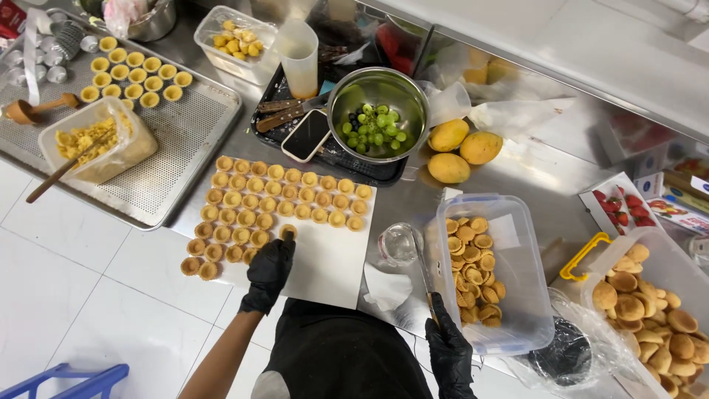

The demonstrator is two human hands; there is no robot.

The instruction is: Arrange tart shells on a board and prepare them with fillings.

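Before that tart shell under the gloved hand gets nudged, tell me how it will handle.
The tart shell under the left hand looks small and thin-walled, so probably light and crumbly if pinched. It sits flat on the white board, so it would likely slide, not roll.

A single head-worn camera looked almost straight down from above the person's chest; it faced the steel desk (pixel 517 185) at near arm's length; white floor tiles (pixel 88 295) filled the lower left edge.

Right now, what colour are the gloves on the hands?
Black, on both the left hand and right hand; the head view shows them.
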